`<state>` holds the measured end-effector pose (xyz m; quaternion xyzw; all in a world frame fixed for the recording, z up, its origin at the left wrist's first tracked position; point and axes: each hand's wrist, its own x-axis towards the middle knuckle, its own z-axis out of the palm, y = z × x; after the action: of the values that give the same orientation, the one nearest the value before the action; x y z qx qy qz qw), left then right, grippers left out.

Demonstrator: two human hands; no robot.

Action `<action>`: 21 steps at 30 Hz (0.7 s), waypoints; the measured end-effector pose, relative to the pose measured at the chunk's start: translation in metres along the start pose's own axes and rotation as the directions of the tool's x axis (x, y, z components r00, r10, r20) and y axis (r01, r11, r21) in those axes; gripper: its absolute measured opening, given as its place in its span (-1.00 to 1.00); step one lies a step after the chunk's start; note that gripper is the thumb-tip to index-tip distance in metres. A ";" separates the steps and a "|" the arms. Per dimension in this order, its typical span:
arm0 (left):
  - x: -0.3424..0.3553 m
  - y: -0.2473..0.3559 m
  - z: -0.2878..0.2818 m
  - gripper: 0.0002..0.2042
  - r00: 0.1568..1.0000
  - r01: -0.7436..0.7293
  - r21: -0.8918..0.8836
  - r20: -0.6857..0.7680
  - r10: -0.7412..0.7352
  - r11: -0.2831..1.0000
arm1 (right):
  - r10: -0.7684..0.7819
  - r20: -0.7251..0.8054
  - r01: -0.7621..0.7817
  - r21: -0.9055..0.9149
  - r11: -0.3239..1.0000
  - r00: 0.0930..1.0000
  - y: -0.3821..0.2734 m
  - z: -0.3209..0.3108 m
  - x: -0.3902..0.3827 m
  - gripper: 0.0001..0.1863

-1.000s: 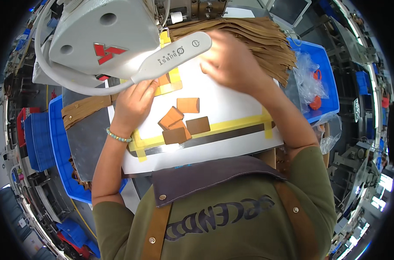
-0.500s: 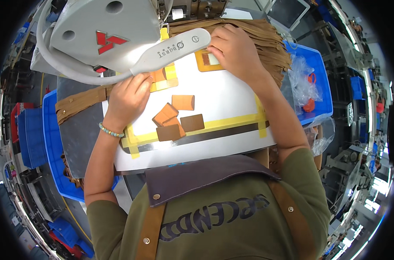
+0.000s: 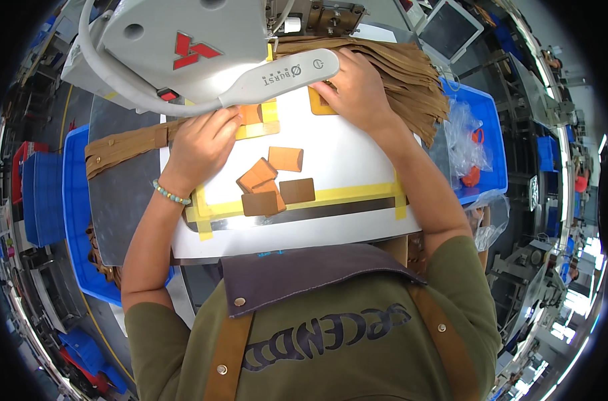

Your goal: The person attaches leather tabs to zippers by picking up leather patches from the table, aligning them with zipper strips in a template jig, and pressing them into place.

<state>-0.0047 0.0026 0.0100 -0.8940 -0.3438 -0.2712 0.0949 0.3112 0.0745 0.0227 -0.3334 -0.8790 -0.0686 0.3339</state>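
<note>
Probably light and stiff, the orange plate (image 3: 322, 107) lies far on the tabletop (image 3: 127, 217), suiting an edge hold; the right hand (image 3: 363, 89) touches it, the left hand (image 3: 200, 148) a taped piece (image 3: 256, 131), either grip's closure unclear

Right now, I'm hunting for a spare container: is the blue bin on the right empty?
Not empty: crumpled clear plastic and something red-orange show inside the blue bin. How full it is, I cannot tell.
</note>
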 end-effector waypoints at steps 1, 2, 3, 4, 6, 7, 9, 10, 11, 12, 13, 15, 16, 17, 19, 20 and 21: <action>0.000 0.000 0.000 -0.80 1.000 0.003 0.003 0.005 -0.003 1.000 | -0.015 -0.002 0.015 -0.006 1.000 1.000 0.000 0.001 0.000 -0.85; 0.000 0.001 0.000 -0.80 1.000 0.005 0.006 0.009 -0.005 1.000 | -0.021 0.000 0.021 -0.002 1.000 1.000 -0.001 0.000 0.001 -0.85; 0.000 0.000 -0.001 -0.80 1.000 0.012 0.011 0.008 -0.012 1.000 | -0.001 0.010 0.001 0.018 1.000 1.000 -0.002 0.000 0.004 -0.86; 0.001 0.001 -0.002 -0.81 1.000 -0.001 0.002 -0.007 0.001 1.000 | 0.020 0.021 -0.021 0.037 0.999 1.000 -0.003 -0.001 0.006 -0.86; 0.001 0.000 -0.002 -0.81 1.000 -0.005 -0.001 -0.023 0.005 1.000 | 0.046 0.013 -0.047 0.096 0.994 0.999 0.000 -0.002 0.009 -0.89; 0.000 0.000 -0.002 -0.80 1.000 -0.007 -0.012 -0.002 0.007 1.000 | 0.080 0.007 -0.081 0.151 0.985 0.997 0.002 -0.003 0.010 -0.92; -0.001 0.000 -0.003 -0.79 1.000 -0.001 -0.017 0.017 0.001 1.000 | 0.213 0.056 -0.220 0.312 0.924 0.975 0.011 -0.008 0.013 -0.94; -0.001 0.000 -0.003 -0.79 1.000 -0.004 -0.015 0.016 0.004 1.000 | 0.339 0.127 -0.359 0.450 0.818 0.932 0.016 -0.012 0.014 -0.95; -0.001 0.000 -0.003 -0.79 1.000 -0.008 -0.014 0.016 0.008 1.000 | 0.331 0.129 -0.352 0.453 0.819 0.935 0.021 -0.018 0.016 -0.95; 0.000 0.001 -0.002 -0.79 1.000 -0.004 -0.012 0.015 0.005 1.000 | 0.480 0.154 -0.479 0.550 0.684 0.863 0.026 -0.027 0.018 -0.92; 0.001 0.001 -0.002 -0.81 1.000 -0.017 0.003 -0.004 0.017 1.000 | 0.609 0.199 -0.575 0.634 0.517 0.767 0.032 -0.033 0.018 -0.90; 0.001 0.000 -0.002 -0.83 0.999 -0.029 0.018 -0.023 0.030 0.999 | 0.631 0.224 -0.609 0.617 0.498 0.743 0.056 -0.045 0.009 -0.88; 0.000 -0.001 -0.002 -0.82 0.999 -0.032 0.011 -0.018 0.032 0.999 | 0.654 0.247 -0.643 0.598 0.478 0.715 0.063 -0.049 0.007 -0.85; -0.001 -0.001 -0.002 -0.81 0.999 -0.035 0.004 -0.013 0.035 0.999 | 0.651 0.250 -0.643 0.599 0.477 0.717 0.066 -0.050 0.005 -0.85; -0.001 -0.001 -0.001 -0.79 0.999 -0.037 -0.001 -0.018 0.037 0.999 | 0.634 0.194 -0.594 0.622 0.510 0.749 0.071 -0.055 0.003 -0.84; -0.001 0.000 -0.001 -0.77 0.999 -0.041 -0.005 -0.023 0.041 0.999 | 0.634 0.195 -0.595 0.621 0.511 0.748 0.076 -0.058 0.002 -0.84; -0.001 0.000 -0.001 -0.77 0.999 -0.039 -0.005 -0.022 0.039 0.999 | 0.684 0.164 -0.560 0.720 0.409 0.711 0.079 -0.061 0.006 -0.85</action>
<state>-0.0054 0.0015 0.0109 -0.8978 -0.3245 -0.2799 0.1017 0.3909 0.1174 0.0651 -0.4681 -0.6117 0.3890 0.5054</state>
